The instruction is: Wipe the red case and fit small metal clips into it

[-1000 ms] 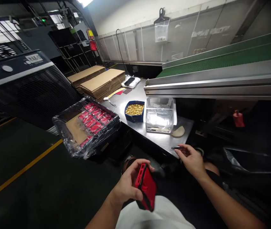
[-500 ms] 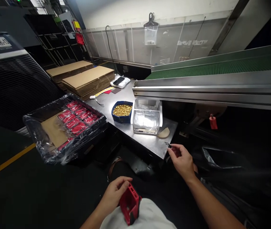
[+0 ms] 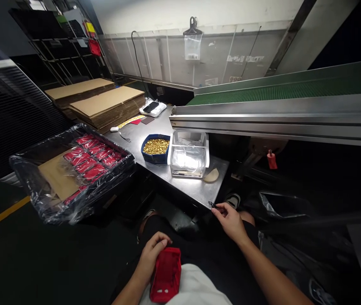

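Note:
My left hand [image 3: 151,254] grips the top edge of a red plastic case [image 3: 166,275] that lies on my lap. My right hand [image 3: 229,220] is held out near the front corner of the steel table [image 3: 196,190], its fingers pinched on a small dark metal piece [image 3: 212,205]. On the table stand a blue bowl of small brass parts [image 3: 155,148] and a clear plastic box [image 3: 189,159]. A flat tan disc [image 3: 211,175] lies beside the box.
A black tray lined with plastic film [image 3: 72,169] holds rows of red cases and a cardboard sheet, left of the table. Flattened cardboard [image 3: 104,103] is stacked behind. A green conveyor [image 3: 279,91] runs above the table's right side. A phone [image 3: 151,106] lies at the far end.
The view has shifted right and down. My left hand turned the red case and laid it flat on my lap. My right hand drew back from the table corner with the small piece.

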`<state>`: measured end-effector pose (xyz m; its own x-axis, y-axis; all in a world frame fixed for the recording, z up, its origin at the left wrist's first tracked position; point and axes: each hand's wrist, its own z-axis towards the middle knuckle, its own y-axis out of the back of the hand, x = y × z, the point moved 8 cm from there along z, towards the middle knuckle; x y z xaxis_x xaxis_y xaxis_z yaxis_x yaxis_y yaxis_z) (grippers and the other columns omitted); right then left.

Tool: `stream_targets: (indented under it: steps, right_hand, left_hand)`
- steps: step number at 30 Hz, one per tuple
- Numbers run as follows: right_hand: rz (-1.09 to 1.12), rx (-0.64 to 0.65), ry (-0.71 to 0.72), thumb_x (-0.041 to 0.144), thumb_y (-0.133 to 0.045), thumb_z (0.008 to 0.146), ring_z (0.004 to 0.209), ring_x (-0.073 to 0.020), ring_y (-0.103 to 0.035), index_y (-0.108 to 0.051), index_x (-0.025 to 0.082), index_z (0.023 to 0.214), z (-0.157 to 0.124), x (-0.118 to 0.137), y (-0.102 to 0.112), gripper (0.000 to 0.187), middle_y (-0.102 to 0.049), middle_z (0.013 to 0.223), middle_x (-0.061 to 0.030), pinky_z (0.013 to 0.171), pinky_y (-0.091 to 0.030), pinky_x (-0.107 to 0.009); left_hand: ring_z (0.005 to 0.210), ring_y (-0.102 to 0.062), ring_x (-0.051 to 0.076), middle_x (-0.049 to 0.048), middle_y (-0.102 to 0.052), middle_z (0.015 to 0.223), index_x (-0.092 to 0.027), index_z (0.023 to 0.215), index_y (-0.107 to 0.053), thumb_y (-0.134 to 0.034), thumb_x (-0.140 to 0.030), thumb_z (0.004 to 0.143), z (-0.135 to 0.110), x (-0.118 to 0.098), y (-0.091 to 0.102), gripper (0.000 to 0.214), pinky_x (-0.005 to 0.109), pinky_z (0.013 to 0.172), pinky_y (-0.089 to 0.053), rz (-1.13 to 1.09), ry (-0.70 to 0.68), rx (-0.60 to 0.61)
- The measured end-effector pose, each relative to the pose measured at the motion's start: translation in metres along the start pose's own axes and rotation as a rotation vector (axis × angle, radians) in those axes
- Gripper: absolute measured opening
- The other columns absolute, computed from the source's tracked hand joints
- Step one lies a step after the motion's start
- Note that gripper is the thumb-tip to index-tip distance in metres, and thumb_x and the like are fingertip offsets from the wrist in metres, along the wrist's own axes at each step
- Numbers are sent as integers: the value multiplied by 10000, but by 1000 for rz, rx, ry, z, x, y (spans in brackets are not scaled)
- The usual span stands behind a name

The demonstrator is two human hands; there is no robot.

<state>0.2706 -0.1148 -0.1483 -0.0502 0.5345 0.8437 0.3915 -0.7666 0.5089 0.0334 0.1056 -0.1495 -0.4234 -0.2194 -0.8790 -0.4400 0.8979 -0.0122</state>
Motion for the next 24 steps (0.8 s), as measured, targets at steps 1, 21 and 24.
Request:
stream_targets:
  steps: [1, 21, 24]
  right_hand:
    - [4, 4, 6, 568, -610, 823, 681, -198, -641, -670, 189, 970, -2, 4, 0, 411, -727, 813, -62, 660, -533, -366]
    - [17, 423, 263, 490, -567, 901, 748, -151, -611, -641, 299, 1091, -93, 161, -37, 280, -656, 869, -4, 683, -507, -332]
    - [-24, 480, 365, 426, -531, 926, 710, -138, -592, -634, 289, 1080, -112, 183, -44, 230, -641, 841, -4, 660, -485, -322]
  left_hand:
    - [894, -657, 218, 79, -701, 1003, -166, 994, -655, -545, -474, 890, -2, 5, -10, 343, 325, 815, -508, -104, 75, 99]
    - [881, -685, 250, 144, -697, 1005, -96, 1240, -595, -371, -688, 942, -27, -82, -41, 699, 352, 827, -531, -820, 183, 8]
    - [890, -688, 266, 134, -693, 987, -103, 1220, -595, -374, -700, 935, -31, -87, -44, 698, 353, 809, -524, -825, 179, 13]
